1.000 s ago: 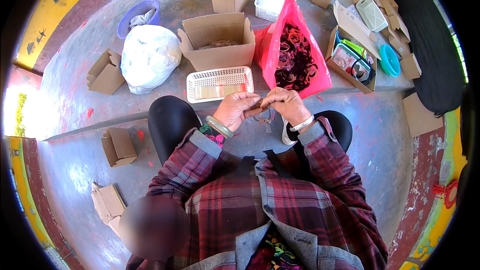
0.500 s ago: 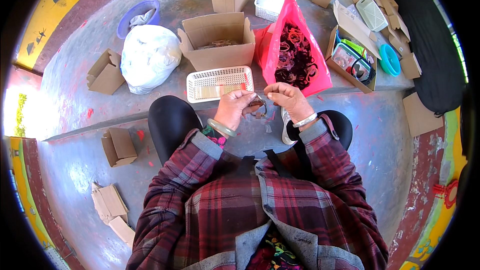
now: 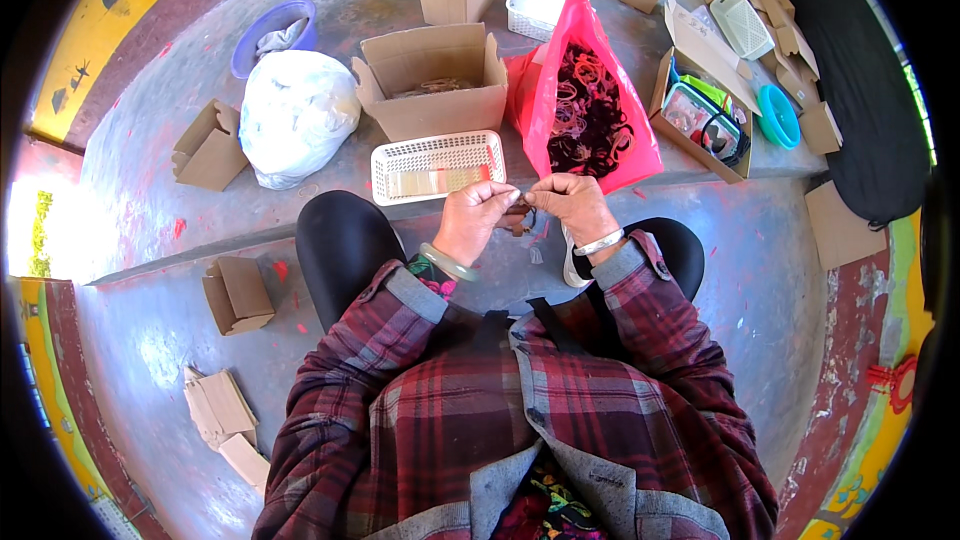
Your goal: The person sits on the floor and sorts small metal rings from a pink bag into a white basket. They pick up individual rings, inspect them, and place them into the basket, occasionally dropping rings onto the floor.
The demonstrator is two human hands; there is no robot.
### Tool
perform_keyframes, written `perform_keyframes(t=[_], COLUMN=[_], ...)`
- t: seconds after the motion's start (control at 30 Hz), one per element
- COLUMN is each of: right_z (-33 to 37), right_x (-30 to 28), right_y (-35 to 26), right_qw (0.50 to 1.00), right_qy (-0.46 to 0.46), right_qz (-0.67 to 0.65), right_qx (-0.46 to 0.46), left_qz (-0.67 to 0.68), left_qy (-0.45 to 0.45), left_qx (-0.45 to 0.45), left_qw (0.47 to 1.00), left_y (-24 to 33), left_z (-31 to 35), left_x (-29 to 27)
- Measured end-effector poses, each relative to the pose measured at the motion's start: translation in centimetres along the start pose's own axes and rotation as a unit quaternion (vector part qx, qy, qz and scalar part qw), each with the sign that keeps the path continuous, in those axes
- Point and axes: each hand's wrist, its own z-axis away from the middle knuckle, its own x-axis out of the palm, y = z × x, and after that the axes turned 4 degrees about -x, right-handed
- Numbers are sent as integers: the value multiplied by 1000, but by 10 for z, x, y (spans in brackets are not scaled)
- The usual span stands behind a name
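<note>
My left hand [image 3: 470, 224] and my right hand [image 3: 577, 208] meet in front of me, between my knees. Both pinch a thin dark loop, which looks like a hair tie [image 3: 519, 231]; it hangs below the fingertips, partly hidden by the left fingers. Just beyond my left hand is a white perforated basket [image 3: 385, 192] holding a row of flat, pale cards [image 3: 425, 183]. A bright pink bag [image 3: 647, 158] stands open past my right hand, full of dark and pink hair ties [image 3: 590, 110].
Behind the basket stands an open cardboard box [image 3: 435, 116]. To its left are a stuffed white plastic bag [image 3: 298, 120] and a purple basin [image 3: 245, 55]. An open carton [image 3: 735, 172] of mixed items and a turquoise basin [image 3: 778, 118] lie at right. A step edge [image 3: 200, 252] crosses the floor.
My hands have drawn together; the right fingertips have come left and down to meet the left ones at the hair tie.
</note>
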Motion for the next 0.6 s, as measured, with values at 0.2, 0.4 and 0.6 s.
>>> perform_keyframes(t=[0.2, 0.4, 0.6], right_z=[2, 3, 2], right_x=[-3, -1, 6], right_y=[-7, -19, -9], right_qw=[999, 995, 987], right_qy=[2, -22, -27], right_qz=[12, 66, 125], right_qx=[-30, -72, -96], left_qz=[2, -29, -96], left_qy=[-15, -14, -29], left_qx=[-9, 18, 48], left_qw=[1000, 999, 994], left_y=[12, 7, -3], left_z=[3, 2, 1], left_x=[3, -1, 1])
